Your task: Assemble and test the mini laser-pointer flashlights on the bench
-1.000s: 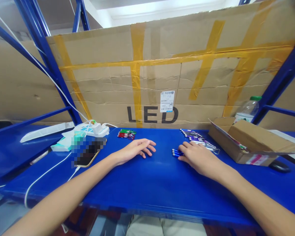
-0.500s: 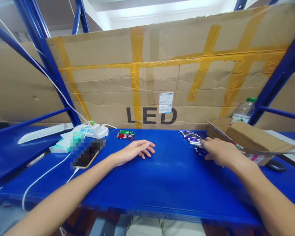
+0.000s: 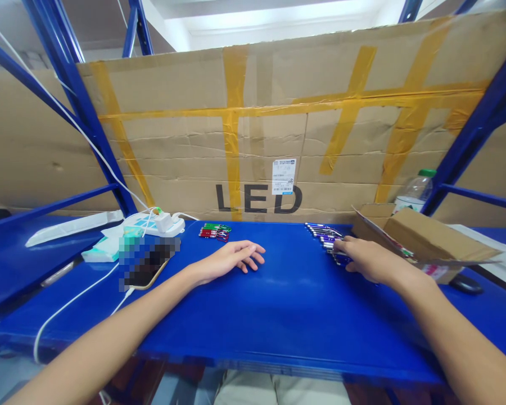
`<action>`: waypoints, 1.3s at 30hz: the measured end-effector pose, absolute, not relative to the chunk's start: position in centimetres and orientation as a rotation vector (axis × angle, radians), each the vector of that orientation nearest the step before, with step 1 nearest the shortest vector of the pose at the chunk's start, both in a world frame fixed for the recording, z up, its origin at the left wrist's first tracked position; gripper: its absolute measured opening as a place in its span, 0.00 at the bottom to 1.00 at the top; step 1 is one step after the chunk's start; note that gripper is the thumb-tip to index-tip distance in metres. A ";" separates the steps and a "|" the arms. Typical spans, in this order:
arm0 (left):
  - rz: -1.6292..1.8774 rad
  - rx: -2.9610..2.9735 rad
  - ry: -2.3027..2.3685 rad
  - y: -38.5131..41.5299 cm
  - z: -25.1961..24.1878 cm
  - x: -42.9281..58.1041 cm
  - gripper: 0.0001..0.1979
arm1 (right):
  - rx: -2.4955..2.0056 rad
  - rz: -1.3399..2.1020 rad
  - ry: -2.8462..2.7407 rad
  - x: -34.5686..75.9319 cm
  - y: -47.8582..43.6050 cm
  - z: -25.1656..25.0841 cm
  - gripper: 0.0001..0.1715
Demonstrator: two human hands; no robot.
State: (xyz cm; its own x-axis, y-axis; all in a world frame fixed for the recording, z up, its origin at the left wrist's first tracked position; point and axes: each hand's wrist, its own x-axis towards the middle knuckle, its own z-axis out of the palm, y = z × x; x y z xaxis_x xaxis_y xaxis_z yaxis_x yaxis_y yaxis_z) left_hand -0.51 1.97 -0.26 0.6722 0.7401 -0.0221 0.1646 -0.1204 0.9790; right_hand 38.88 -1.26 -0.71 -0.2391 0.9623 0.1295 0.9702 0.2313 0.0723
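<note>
My left hand (image 3: pixel 231 260) rests on the blue tabletop (image 3: pixel 274 320) with its fingers loosely stretched out and holds nothing. Up and to its left lies a small group of green sticks (image 3: pixel 216 227) and red sticks (image 3: pixel 213 234), metallic and fitted with clip-like ends. On the right, my right hand (image 3: pixel 369 259) reaches down over a row of slim purple and silver pens (image 3: pixel 326 239), its fingers bent onto the near end of the row. The hand partly covers the pens there, and its fingertips are partly hidden.
An open cardboard box (image 3: pixel 430 233) stands right of my right hand, with a plastic bottle (image 3: pixel 415 188) behind and a black mouse (image 3: pixel 466 284) beside it. A phone (image 3: pixel 152 267), a tissue pack (image 3: pixel 105 247) and a power strip (image 3: pixel 158 223) lie left. Taped cardboard (image 3: pixel 185 152) closes off the back.
My right hand has shifted slightly left along the pens, and the near pens sit closer to the row. The left hand stays in place.
</note>
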 end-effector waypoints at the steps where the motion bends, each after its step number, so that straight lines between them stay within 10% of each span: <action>1: 0.577 1.652 0.749 2.0 -0.2 -0.5 0.28 | -1.892 -0.213 -2.450 38.8 -1.2 -0.6 0.18; 25: 0.615 1.685 0.788 2.9 -0.6 -1.0 0.29 | -1.880 -0.542 -2.518 36.1 -1.8 -0.1 0.18; 29: 0.737 2.107 0.887 4.0 -1.2 -1.9 0.24 | -1.560 -0.340 -2.488 32.9 -2.4 0.0 0.03; 39: 0.435 2.769 1.733 7.5 -1.6 -6.2 0.20 | -1.309 0.040 -2.397 28.6 -3.1 -1.5 0.03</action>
